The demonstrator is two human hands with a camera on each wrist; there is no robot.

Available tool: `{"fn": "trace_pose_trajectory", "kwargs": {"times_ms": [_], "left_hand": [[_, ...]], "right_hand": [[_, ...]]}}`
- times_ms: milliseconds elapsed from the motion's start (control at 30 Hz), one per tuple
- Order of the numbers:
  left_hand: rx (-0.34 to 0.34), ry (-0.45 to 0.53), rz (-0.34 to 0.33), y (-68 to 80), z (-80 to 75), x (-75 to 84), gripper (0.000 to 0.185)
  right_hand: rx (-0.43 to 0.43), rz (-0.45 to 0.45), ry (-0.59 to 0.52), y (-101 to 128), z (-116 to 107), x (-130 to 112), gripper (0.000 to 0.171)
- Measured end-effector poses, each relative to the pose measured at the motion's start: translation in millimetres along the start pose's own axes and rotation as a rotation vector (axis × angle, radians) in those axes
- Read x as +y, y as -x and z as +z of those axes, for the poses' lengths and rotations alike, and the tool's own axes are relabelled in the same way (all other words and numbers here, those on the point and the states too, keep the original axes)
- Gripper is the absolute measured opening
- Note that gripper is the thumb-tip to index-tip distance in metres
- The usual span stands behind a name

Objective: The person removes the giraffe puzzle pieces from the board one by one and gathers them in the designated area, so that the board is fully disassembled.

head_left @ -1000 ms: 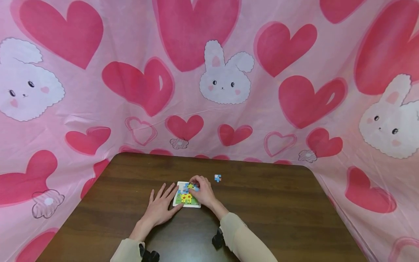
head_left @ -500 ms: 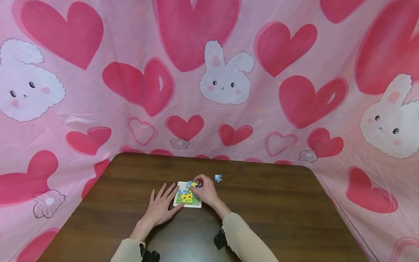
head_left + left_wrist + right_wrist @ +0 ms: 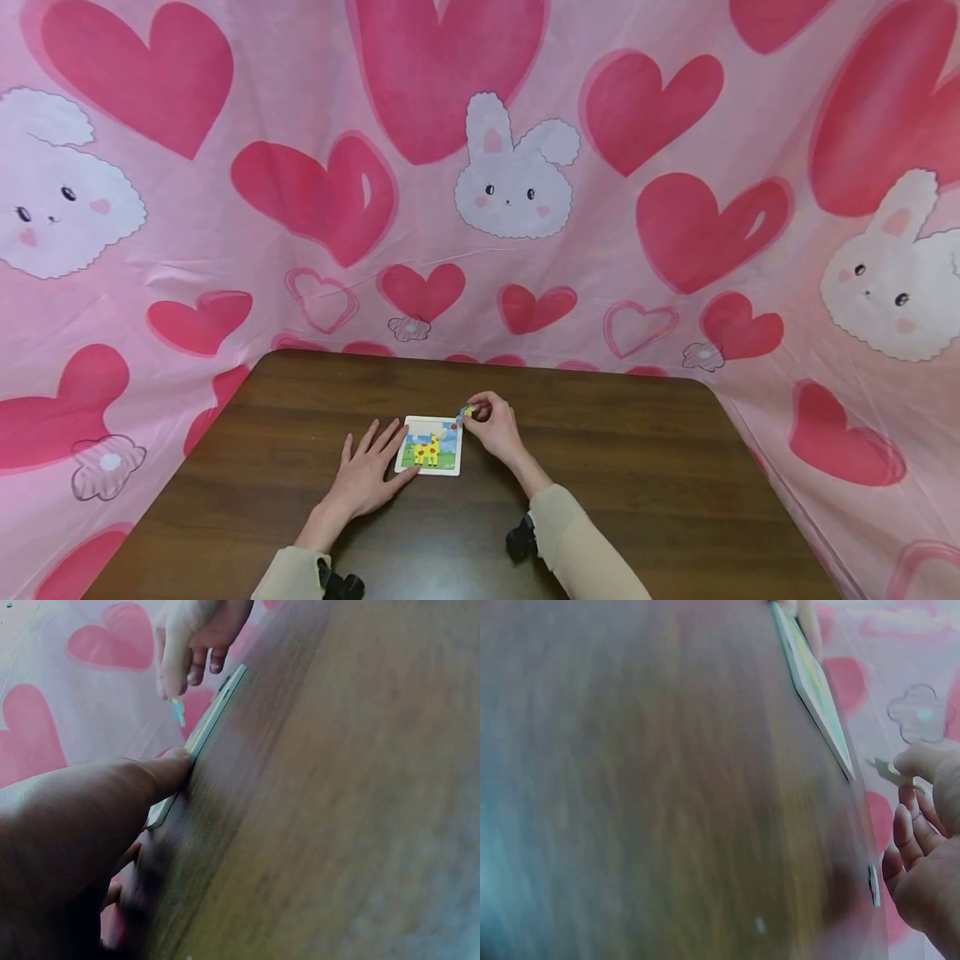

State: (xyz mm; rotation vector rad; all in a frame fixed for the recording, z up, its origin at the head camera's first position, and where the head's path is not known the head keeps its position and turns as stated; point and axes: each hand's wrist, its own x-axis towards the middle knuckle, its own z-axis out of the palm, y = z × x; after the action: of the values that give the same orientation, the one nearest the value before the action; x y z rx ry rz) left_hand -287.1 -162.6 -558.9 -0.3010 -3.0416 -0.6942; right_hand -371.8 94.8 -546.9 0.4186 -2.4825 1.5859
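Observation:
A small jigsaw puzzle (image 3: pixel 441 474) in a white frame lies flat on the table, showing a yellow giraffe on green and blue. My left hand (image 3: pixel 366 482) rests at its left side, fingers spread and straight, with the thumb by the lower edge. Just off the top right corner, my right hand (image 3: pixel 497 429) pinches a blue and yellow puzzle piece (image 3: pixel 467 411) between thumb and fingers. That piece is tilted and raised above the table in the right wrist view. Another loose piece (image 3: pixel 874 886) lies beneath the right hand, hidden in the head view.
The brown wooden table (image 3: pixel 637 475) extends around the puzzle on all sides. Behind and beside it hangs a pink cloth (image 3: pixel 525 275) printed with hearts and rabbits. Dark wrist cameras sit near both sleeve cuffs.
My right hand has lifted the blue and yellow piece off the puzzle and moved it right, past the top right corner. It now covers the loose piece. The left hand stays put.

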Motion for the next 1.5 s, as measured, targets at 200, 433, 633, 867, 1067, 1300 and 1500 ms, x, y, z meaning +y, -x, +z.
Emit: {"fn": "trace_pose_trajectory", "kwargs": {"times_ms": [200,433,633,867,1067,1300,1500], "left_hand": [[-0.004,0.012,0.002,0.9,-0.8,0.1,0.087],[-0.002,0.014,0.004,1.1,-0.4,-1.4,0.087],[0.004,0.020,0.008,1.5,-0.4,-2.5,0.086],[0.009,0.015,0.011,3.2,-2.1,-2.1,0.085],[0.000,0.010,0.012,2.7,-1.6,-1.4,0.086],[-0.001,0.008,0.009,1.3,-2.5,-0.4,0.086],[-0.003,0.004,0.010,0.8,-2.0,0.5,0.086]], "right_hand": [[0.027,0.026,-0.024,-1,-20,7,0.025],[0.086,0.046,0.007,-2,-48,18,0.025],[0.138,0.069,0.044,-1,-74,31,0.025],[0.172,0.105,0.110,-2,-99,46,0.023],[0.198,0.140,0.149,-3,-114,53,0.023],[0.210,0.152,0.193,-2,-121,59,0.022],[0.193,0.159,0.235,-1,-125,62,0.022]]}}
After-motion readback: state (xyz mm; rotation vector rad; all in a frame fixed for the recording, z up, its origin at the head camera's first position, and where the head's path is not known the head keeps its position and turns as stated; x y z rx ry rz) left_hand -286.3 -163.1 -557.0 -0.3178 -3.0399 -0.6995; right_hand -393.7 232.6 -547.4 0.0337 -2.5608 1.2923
